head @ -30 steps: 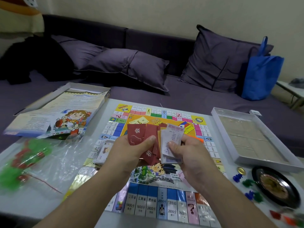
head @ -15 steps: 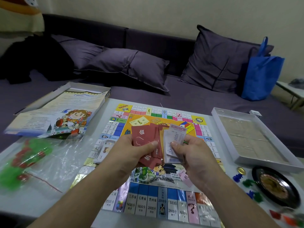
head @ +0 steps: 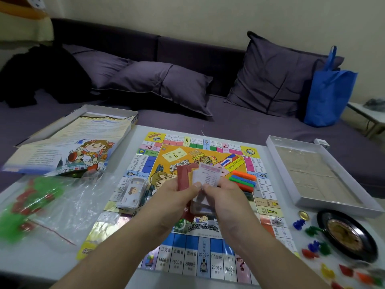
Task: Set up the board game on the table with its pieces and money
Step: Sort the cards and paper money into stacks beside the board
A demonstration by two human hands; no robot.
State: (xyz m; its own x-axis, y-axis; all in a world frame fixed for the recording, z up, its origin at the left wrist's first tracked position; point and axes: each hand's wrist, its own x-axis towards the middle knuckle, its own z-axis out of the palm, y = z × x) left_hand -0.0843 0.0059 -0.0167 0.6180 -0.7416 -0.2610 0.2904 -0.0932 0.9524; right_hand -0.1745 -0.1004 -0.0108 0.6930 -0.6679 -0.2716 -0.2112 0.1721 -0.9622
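Note:
The colourful game board lies flat on the white table. Above its middle, my left hand grips a stack of red cards, squared up and held upright. My right hand pinches a pale printed card against that stack, thumbs nearly touching. A bundle of play money rests on the board's left side. Orange, blue and green bars lie on the board just right of my hands. A die sits at the board's right edge.
A clear bag of green and red pieces lies at left, near the box lid and rule sheet. At right are the box tray, a roulette wheel, a gold coin and scattered coloured pawns. A sofa stands behind.
The fanned red cards have been gathered into a tight stack. My hands have closed together and shifted slightly right, uncovering the money bundle and coloured bars.

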